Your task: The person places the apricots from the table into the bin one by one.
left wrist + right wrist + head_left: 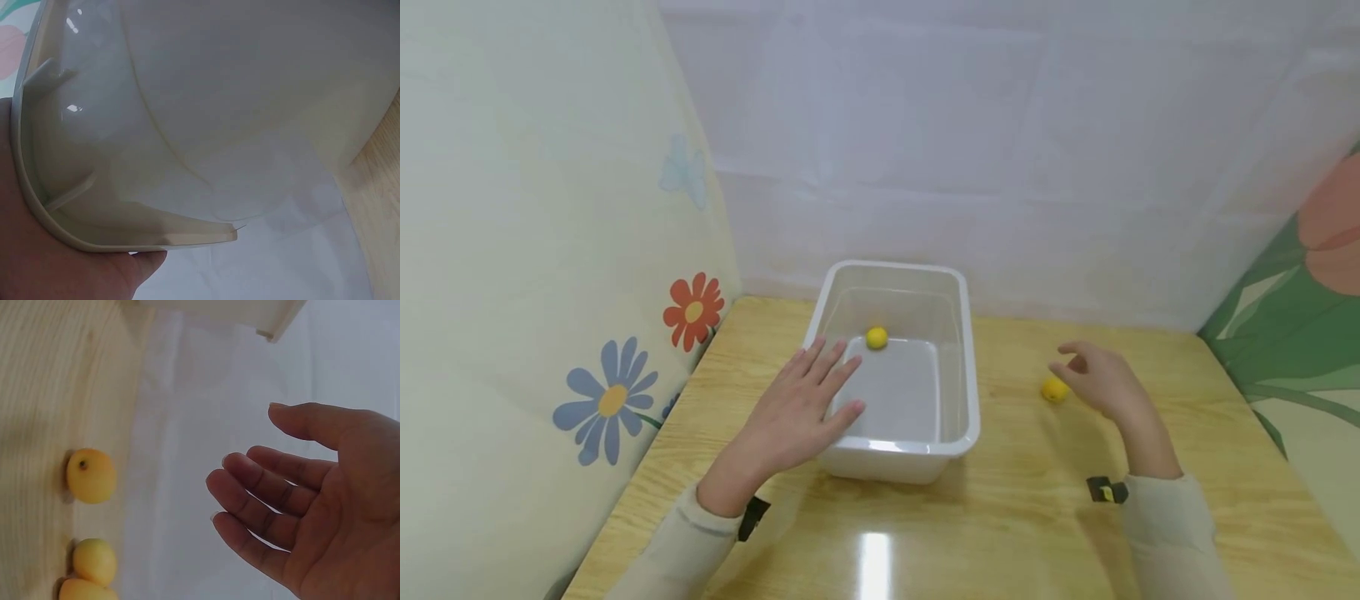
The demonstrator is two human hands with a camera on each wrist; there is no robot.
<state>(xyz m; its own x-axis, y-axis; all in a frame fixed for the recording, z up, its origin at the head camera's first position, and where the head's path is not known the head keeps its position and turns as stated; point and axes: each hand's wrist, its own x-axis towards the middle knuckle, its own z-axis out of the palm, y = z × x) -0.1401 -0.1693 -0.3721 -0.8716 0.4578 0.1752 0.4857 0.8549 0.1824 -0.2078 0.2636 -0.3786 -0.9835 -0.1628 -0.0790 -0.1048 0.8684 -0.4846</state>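
A white plastic bin stands on the wooden table with one round yellow fruit in its far left part. My left hand is spread flat over the bin's left side, fingers straight and apart; the left wrist view has it beside the bin's rim. Whether it touches the rim I cannot tell. Above the table, right of the bin, my right hand holds nothing, its fingers loosely bent. Close to it lies a yellow fruit. Several fruits, one with a dark stem spot, show in the right wrist view.
The wooden table runs to a white cloth backdrop behind the bin. A cloth with printed flowers hangs at the left, and another with a large tulip print at the right.
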